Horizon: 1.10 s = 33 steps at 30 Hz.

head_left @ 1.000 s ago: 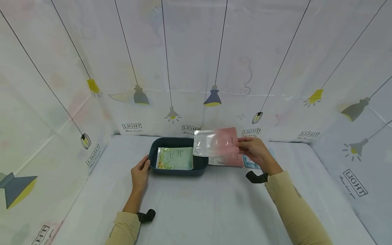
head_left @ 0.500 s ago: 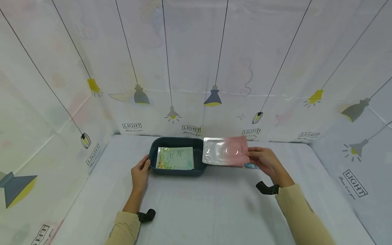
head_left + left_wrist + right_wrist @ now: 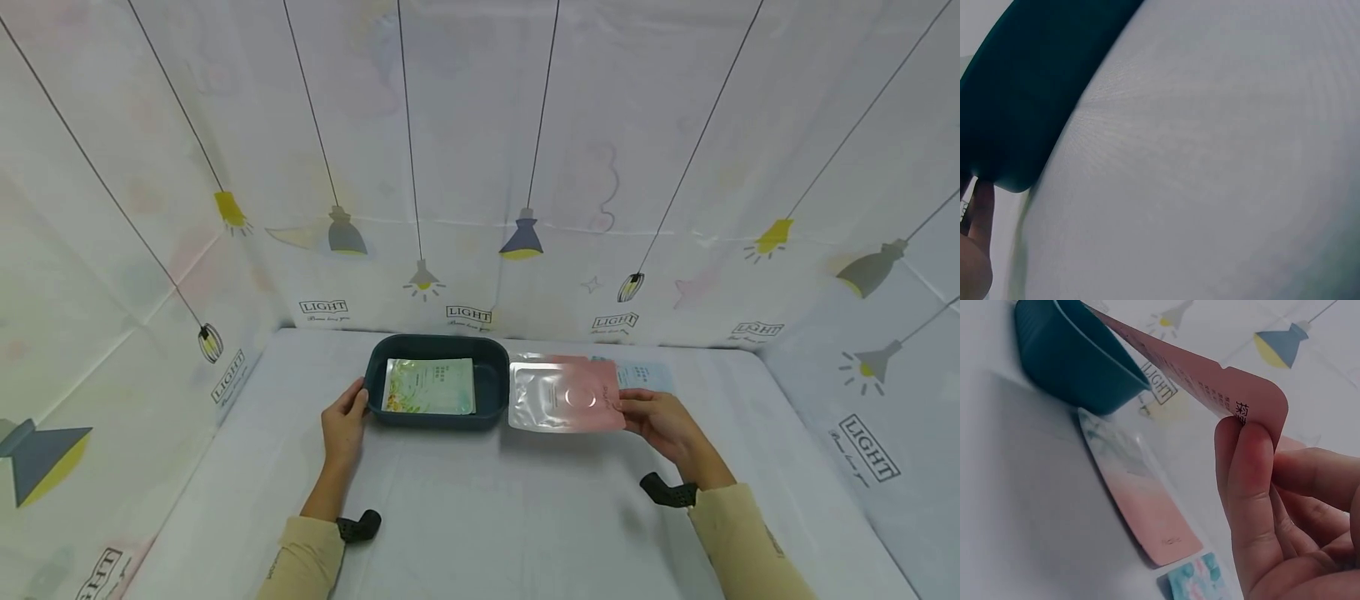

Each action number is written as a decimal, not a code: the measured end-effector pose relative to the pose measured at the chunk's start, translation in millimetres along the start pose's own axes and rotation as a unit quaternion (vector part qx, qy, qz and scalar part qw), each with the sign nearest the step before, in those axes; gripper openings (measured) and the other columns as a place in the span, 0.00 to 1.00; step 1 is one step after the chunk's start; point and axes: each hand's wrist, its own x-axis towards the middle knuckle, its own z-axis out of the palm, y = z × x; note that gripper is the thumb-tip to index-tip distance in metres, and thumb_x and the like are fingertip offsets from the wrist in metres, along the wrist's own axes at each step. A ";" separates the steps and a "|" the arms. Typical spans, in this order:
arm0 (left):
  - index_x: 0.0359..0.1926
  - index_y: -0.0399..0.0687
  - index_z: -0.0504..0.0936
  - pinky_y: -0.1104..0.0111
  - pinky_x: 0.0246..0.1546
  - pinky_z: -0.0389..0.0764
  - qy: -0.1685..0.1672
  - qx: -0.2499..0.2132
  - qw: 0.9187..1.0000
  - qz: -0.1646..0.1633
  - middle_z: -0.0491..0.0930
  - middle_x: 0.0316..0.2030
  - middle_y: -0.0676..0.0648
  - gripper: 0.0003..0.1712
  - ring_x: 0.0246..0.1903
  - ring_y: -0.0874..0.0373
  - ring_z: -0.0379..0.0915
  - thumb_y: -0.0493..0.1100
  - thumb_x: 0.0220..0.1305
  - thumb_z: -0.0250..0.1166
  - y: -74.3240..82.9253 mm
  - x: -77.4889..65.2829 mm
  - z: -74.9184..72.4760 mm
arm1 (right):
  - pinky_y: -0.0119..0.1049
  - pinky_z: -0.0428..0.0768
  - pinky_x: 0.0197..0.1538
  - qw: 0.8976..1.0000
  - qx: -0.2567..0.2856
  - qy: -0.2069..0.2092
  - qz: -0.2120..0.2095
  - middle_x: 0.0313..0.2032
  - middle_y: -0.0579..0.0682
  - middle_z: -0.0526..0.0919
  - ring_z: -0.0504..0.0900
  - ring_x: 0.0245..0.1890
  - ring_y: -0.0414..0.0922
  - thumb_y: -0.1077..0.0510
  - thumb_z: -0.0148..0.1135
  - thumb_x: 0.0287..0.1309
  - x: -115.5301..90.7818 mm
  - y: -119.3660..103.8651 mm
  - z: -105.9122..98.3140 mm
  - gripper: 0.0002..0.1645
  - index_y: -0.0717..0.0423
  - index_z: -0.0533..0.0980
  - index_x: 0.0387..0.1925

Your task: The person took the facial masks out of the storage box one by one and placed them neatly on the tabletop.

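My right hand [image 3: 667, 425] pinches the right end of a flat pink-and-silver sheet mask packet [image 3: 562, 396] between thumb and fingers. In the right wrist view this packet [image 3: 1210, 384] is raised above the table. Beneath it lie a second pink packet [image 3: 1147, 494] and a blue patterned packet [image 3: 1200, 578]. To its left stands a dark teal bin [image 3: 435, 422] with a green floral packet [image 3: 429, 386] lying inside. My left hand [image 3: 345, 427] rests its extended fingers against the bin's left end; in the left wrist view, fingers [image 3: 983, 212] touch the end wall.
A white cloth [image 3: 487, 508] covers the table. Behind it and at both sides rise white fabric walls [image 3: 465, 125] printed with hanging lamps. A black wrist mount [image 3: 667, 490] sits on my right wrist, another mount [image 3: 360, 527] on my left.
My right hand has drawn the pink-and-silver packet from over the bin's right end, rightward and nearer to me, uncovering that end. My left hand and the bin have stayed in place.
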 end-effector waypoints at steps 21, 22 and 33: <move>0.64 0.31 0.70 0.86 0.44 0.78 -0.015 0.003 1.000 -0.006 0.71 0.65 0.35 0.23 0.63 0.44 0.70 0.39 0.73 0.54 30.5 -14.7 -0.5 | 0.32 0.86 0.45 0.999 0.006 0.008 0.032 0.39 0.45 0.86 0.85 0.38 0.41 0.63 0.58 0.65 5.4 43.8 -5.9 0.24 0.68 0.69 0.60; 0.64 0.31 0.70 0.86 0.45 0.78 -0.015 0.003 1.000 -0.007 0.71 0.65 0.35 0.23 0.63 0.44 0.70 0.39 0.73 0.54 30.6 -14.8 -0.5 | 0.33 0.86 0.45 0.999 0.004 0.008 0.032 0.39 0.45 0.86 0.86 0.38 0.42 0.63 0.59 0.65 5.5 45.4 -5.7 0.24 0.69 0.70 0.59; 0.64 0.32 0.70 0.86 0.43 0.78 -0.010 0.003 1.000 -0.013 0.71 0.64 0.35 0.23 0.62 0.44 0.71 0.38 0.73 0.54 26.5 -11.2 -0.6 | 0.32 0.85 0.43 0.998 -0.042 0.011 0.051 0.39 0.47 0.86 0.84 0.38 0.42 0.62 0.61 0.63 8.8 58.3 0.0 0.27 0.72 0.69 0.60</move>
